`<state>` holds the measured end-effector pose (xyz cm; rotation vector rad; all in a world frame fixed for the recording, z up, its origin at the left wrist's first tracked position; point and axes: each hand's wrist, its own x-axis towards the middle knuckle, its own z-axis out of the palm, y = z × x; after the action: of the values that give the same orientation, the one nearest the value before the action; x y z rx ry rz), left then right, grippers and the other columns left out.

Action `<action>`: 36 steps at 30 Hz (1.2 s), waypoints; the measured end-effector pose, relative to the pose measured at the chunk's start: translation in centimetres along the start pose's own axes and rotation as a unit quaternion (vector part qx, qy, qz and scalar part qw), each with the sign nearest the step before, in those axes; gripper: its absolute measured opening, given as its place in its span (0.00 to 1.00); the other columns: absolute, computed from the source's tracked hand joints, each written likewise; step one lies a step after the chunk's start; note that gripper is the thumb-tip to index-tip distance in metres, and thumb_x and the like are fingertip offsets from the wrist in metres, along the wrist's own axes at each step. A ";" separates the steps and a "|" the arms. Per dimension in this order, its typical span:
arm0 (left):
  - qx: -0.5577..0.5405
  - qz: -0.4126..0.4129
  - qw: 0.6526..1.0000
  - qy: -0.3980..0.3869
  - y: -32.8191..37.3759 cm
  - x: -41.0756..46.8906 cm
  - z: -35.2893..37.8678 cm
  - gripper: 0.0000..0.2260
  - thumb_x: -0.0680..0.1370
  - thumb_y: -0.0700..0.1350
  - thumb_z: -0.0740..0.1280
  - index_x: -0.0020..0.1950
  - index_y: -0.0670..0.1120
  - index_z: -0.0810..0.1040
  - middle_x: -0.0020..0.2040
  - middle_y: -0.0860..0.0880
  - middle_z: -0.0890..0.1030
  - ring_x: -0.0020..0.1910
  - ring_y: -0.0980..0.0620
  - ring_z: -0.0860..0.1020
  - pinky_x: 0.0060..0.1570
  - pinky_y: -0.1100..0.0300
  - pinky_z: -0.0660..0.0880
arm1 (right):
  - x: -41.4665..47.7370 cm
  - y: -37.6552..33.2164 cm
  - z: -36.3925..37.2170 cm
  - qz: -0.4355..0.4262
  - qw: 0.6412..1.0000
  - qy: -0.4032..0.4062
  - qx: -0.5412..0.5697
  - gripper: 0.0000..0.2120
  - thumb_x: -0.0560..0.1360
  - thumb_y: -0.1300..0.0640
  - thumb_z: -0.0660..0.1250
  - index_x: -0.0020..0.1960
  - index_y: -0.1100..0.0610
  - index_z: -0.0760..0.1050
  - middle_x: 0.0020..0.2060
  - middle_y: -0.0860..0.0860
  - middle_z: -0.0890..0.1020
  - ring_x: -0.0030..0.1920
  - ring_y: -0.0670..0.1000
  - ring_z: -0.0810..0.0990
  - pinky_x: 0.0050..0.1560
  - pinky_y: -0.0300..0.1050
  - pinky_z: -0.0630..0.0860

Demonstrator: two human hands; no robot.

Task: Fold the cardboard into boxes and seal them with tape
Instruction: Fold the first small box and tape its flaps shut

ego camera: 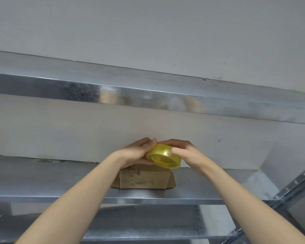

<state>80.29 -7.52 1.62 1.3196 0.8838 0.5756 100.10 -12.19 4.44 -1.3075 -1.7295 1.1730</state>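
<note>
Tape roll gripped by 2 hands over a shelf

Tape roll, clear yellow with a printed core, sits at the centre of the frame, tilted, its open side facing down toward the camera. The left hand curls round its left side, fingers over the top and thumb beneath. The right hand grasps the right side, thumb pressed on the glossy outer band and fingers bent over the top edge. The fingertips of both hands meet above the roll.

Just below the hands, a small cardboard box rests on a galvanised metal shelf. It is brown and stained, with a short flap splayed out at each end, and stands near the back wall.

The wall is plain off-white with a few dark scuffs at the right. A 2nd metal shelf crosses the upper half of the frame, and its shiny front lip carries blurred reflections. Another shelf level shows at the bottom, behind the forearms. A slotted steel upright runs diagonally through the lower right corner.
</note>
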 end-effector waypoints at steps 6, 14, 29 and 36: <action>-0.056 -0.017 0.998 -0.005 -0.1 0.4 -0.2 0.24 0.80 0.58 0.59 0.67 0.41 0.70 0.63 0.41 0.78 0.59 0.47 0.80 0.59 0.50 0.77 | 0.3 0.8 -0.5 -0.015 0.998 -0.010 0.057 0.24 0.61 0.56 0.64 0.56 0.52 0.82 0.52 0.48 0.85 0.54 0.45 0.81 0.53 0.37 0.75; 0.107 -0.043 0.987 0.110 0.9 0.5 2.2 0.18 0.82 0.60 0.51 0.59 0.51 0.72 0.58 0.49 0.79 0.57 0.49 0.78 0.55 0.48 0.79 | 1.4 0.9 0.6 0.045 0.996 0.065 0.050 0.21 0.63 0.55 0.64 0.53 0.58 0.83 0.37 0.50 0.85 0.37 0.48 0.82 0.41 0.39 0.77; 0.022 -0.008 0.992 0.124 0.0 0.8 2.3 0.20 0.81 0.59 0.56 0.63 0.46 0.74 0.56 0.46 0.80 0.55 0.48 0.80 0.53 0.48 0.81 | 0.4 1.5 -0.9 -0.013 1.000 0.014 0.022 0.23 0.60 0.53 0.65 0.54 0.56 0.80 0.47 0.48 0.83 0.46 0.39 0.80 0.46 0.29 0.73; -0.115 -0.055 0.985 0.112 -0.1 0.3 2.7 0.22 0.83 0.58 0.52 0.60 0.43 0.77 0.54 0.38 0.83 0.53 0.43 0.82 0.50 0.46 0.81 | 0.3 2.1 -0.9 -0.008 0.993 0.039 0.114 0.16 0.64 0.57 0.63 0.48 0.59 0.81 0.37 0.56 0.84 0.42 0.51 0.81 0.47 0.42 0.74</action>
<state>82.62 -8.87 1.49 1.0029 1.0345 0.7268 101.55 -11.51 2.83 -1.1821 -1.4985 1.2526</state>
